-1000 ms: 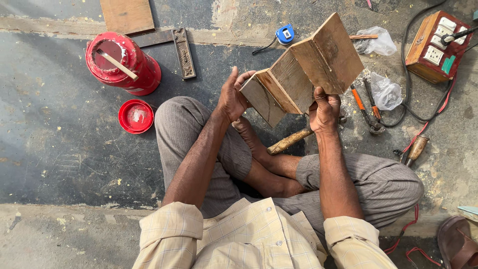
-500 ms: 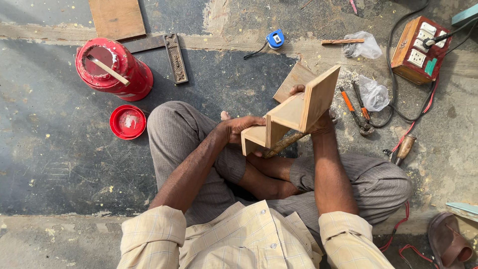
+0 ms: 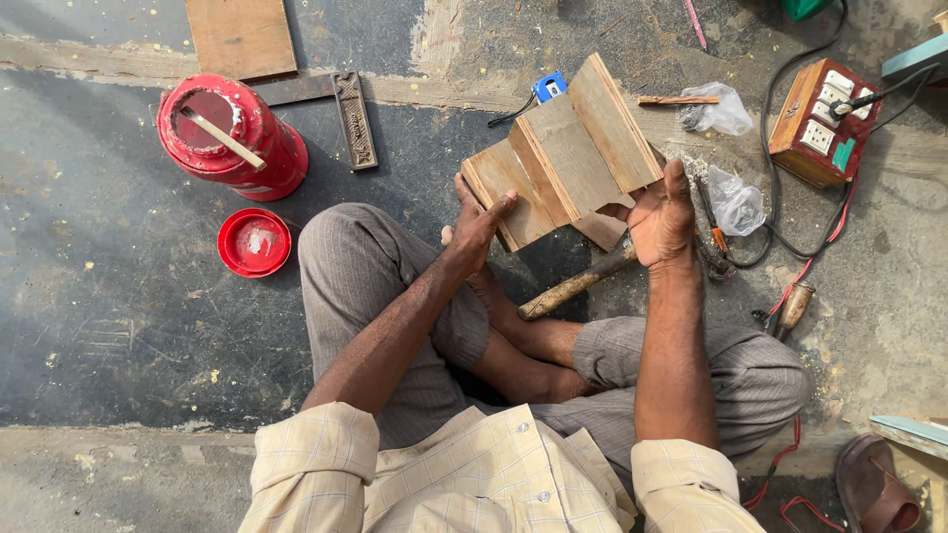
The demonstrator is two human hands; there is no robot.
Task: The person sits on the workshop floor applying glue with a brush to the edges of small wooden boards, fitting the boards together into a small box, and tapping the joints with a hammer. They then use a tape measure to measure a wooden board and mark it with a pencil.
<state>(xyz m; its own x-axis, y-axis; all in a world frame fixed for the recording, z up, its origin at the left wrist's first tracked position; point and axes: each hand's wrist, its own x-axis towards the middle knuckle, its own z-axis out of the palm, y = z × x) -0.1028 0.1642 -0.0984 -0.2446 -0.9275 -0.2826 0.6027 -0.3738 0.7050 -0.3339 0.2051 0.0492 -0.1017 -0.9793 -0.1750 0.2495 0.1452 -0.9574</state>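
Sunlit, dusty concrete floor, dark-stained, strewn with wood chips.

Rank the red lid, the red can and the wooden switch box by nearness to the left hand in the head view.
From the left hand:
1. Red lid, on the floor to its left, nearest.
2. Red can, farther left and up, with a stick across its mouth.
3. Wooden switch box, far right beyond the right hand, farthest.

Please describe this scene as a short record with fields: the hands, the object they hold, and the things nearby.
Left hand: grips lower left edge of wooden piece
Right hand: supports its right edge
Wooden piece: joined boards, held above the lap
Under it: hammer handle
Left side: red can with stick, red lid
Right side: wooden switch box
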